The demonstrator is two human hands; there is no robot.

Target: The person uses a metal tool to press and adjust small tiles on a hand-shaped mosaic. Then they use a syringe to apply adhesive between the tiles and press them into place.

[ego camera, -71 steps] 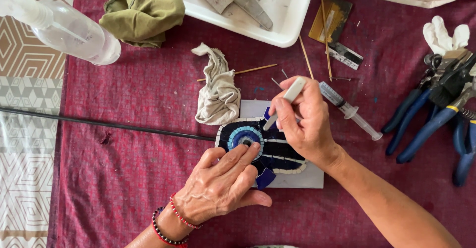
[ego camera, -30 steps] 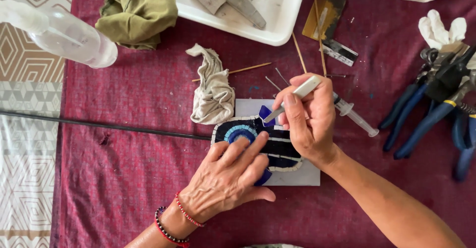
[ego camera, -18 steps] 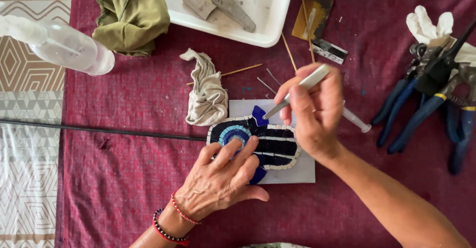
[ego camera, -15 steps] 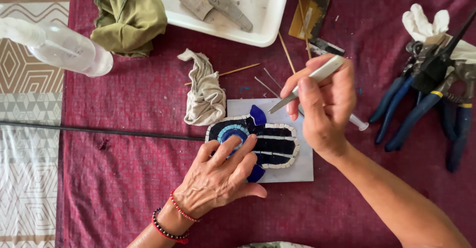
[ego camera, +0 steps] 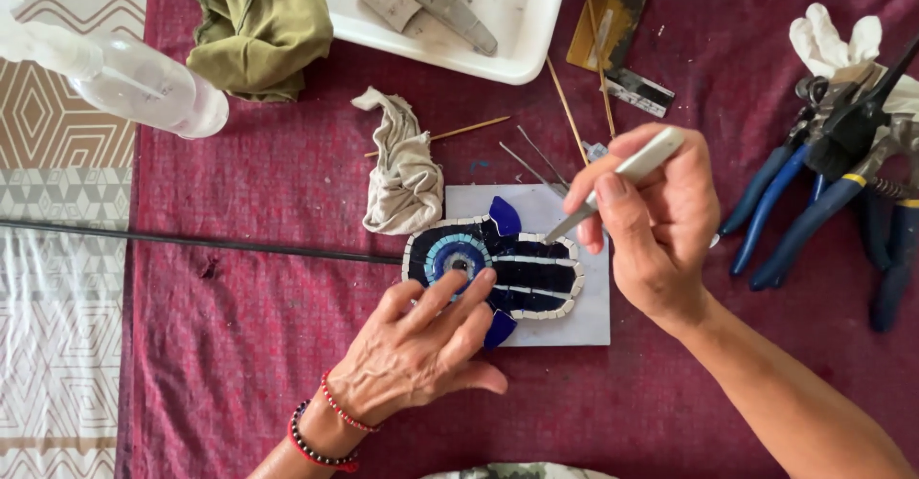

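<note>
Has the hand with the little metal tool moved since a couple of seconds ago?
Yes. The right hand has lifted the tool off the mosaic, drawing back toward the blue pliers.

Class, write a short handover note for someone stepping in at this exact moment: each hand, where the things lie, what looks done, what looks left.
Left hand: fingers pressed flat on the mosaic fish, steadying it on its white tile.
Right hand: holds a thin metal tool, tip by the fish's upper right edge.
Done: eye rings, white border and dark body pieces are laid.
Left: that upper right edge appears to need work.
Nearby: crumpled rag, blue-handled pliers.
</note>
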